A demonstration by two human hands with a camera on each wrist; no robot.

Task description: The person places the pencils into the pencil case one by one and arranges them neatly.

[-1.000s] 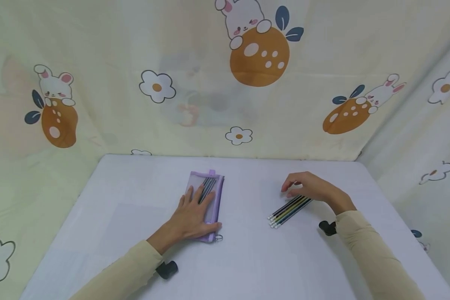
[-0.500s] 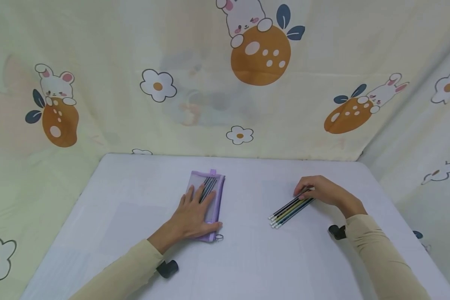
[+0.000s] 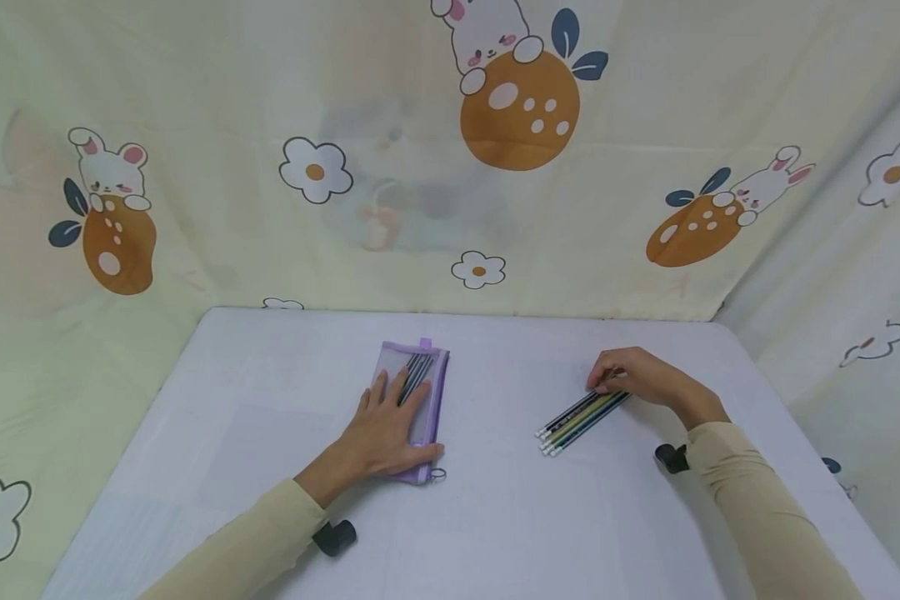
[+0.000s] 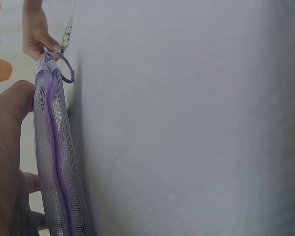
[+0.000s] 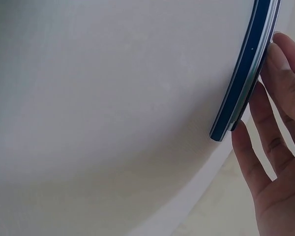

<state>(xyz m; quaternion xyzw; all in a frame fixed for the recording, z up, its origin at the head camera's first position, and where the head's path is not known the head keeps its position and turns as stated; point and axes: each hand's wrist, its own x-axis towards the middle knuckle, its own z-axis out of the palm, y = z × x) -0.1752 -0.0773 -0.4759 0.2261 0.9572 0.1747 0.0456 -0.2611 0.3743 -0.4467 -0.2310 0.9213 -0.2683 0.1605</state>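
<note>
A lilac mesh zip pouch [image 3: 424,427] lies on the table with several dark pencils [image 3: 420,367] showing through it. Flat across it, fingers spread, rests my left hand [image 3: 378,433]. The left wrist view shows the pouch's zip edge [image 4: 56,147] beside that hand. To the right, several pencils [image 3: 579,423] in black, yellow-green and dark blue lie side by side, white eraser ends toward the near left. Their far ends are under my right hand [image 3: 648,379], whose thumb and fingertips pinch a dark pencil. In the right wrist view a blue pencil [image 5: 238,78] lies along the fingertips.
The table [image 3: 495,525] has a white cover. A small metal ring [image 3: 438,474] hangs from the pouch's near corner. Behind and at the sides hangs a cream curtain [image 3: 390,83] with rabbits and flowers. Black wrist cameras [image 3: 335,538] sit under both sleeves.
My right hand has moved rightward and down onto the far ends of the loose pencils, and its fingers have closed in there. The left hand and pouch have stayed put.
</note>
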